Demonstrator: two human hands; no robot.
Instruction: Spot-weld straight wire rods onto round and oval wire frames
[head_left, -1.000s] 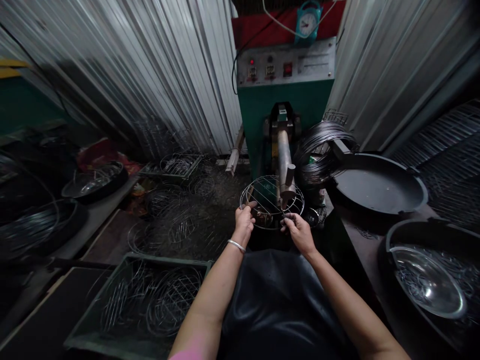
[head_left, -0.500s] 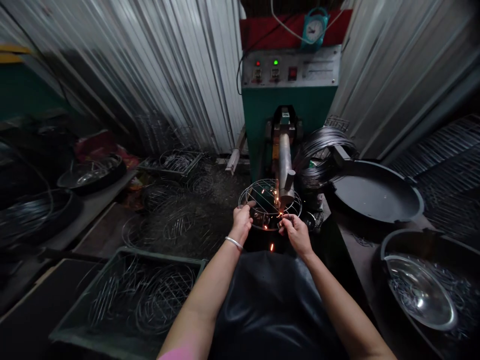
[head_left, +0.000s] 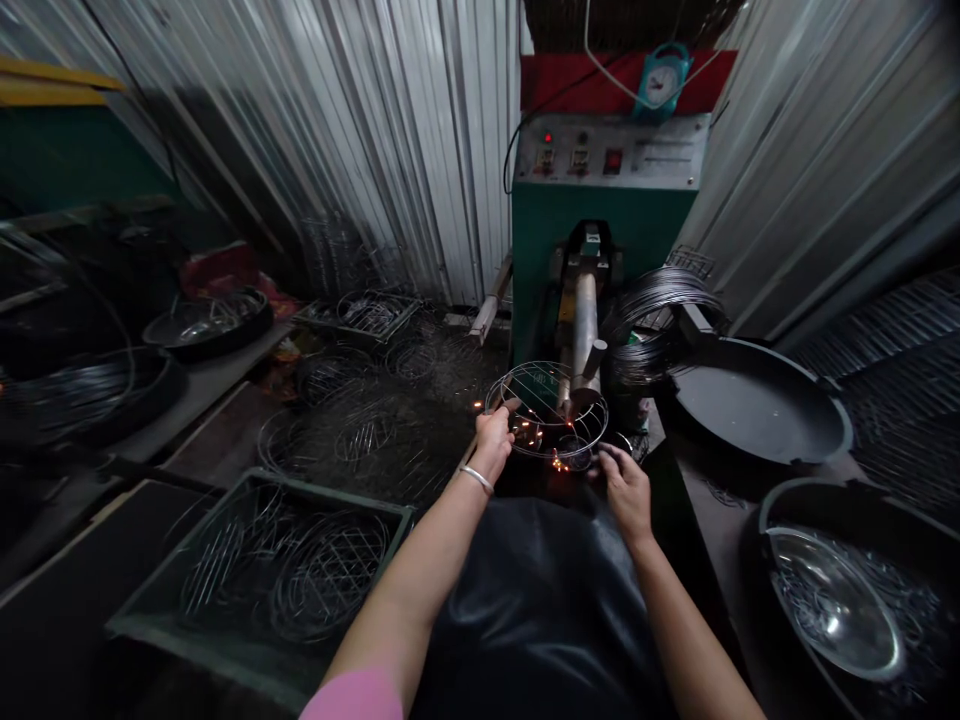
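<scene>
A round wire rack lies tilted under the metal arm of a green welding machine. My left hand is closed on the rack's left rim. My right hand grips its front right edge. Orange sparks scatter around the rack's front, between my hands. A black apron covers my lap below.
A green crate of finished wire racks stands at lower left; more racks lie on the floor beyond. A coil of wire and a large black pan are right of the machine. A shiny bowl sits at far right.
Sparks appeared half a second ago and still fly. My right hand has slid from the rack's front to its right edge, and the rack has turned. The view has shifted left.
</scene>
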